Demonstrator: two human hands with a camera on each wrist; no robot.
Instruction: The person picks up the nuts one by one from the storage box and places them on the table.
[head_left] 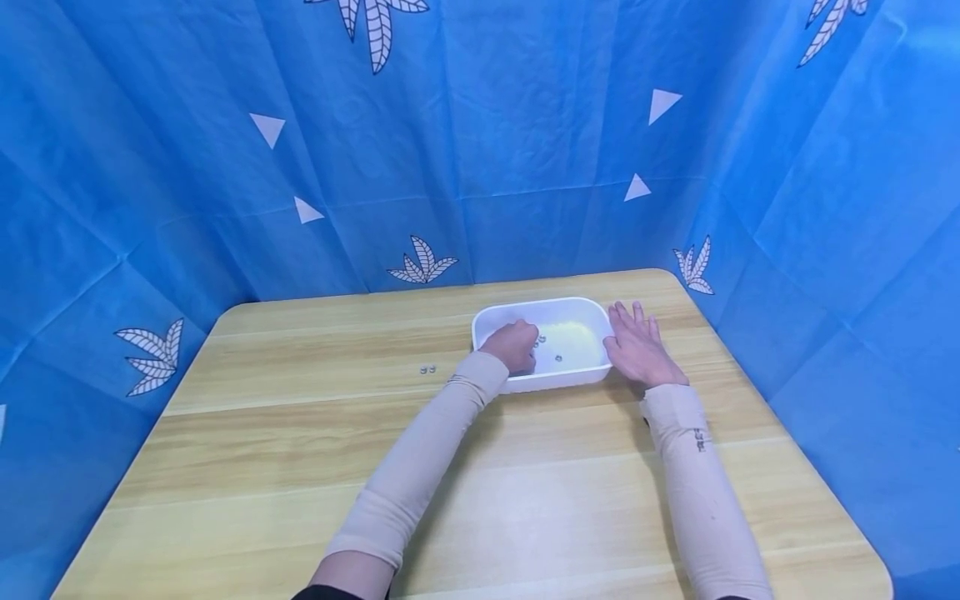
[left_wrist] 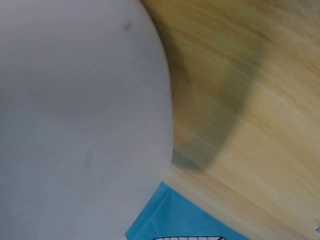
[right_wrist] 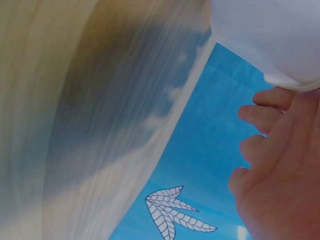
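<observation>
A white plastic tray (head_left: 555,382) stands near the far side of the table, with several small metal nuts (head_left: 558,358) on its floor. My left hand (head_left: 513,345) reaches over the near left rim into the tray with curled fingers. Its fingertips are hidden, so whether they pinch a nut does not show. The left wrist view is mostly filled by the tray's outer wall (left_wrist: 85,110). At the tray's right end, my right hand (head_left: 637,348) rests against the rim with fingers extended. In the right wrist view, those fingers (right_wrist: 262,117) are beside the rim.
Two small metal nuts (head_left: 427,369) lie on the wooden table (head_left: 300,467) left of the tray. Blue curtain (head_left: 480,167) with leaf and triangle prints hangs behind the table and along both sides.
</observation>
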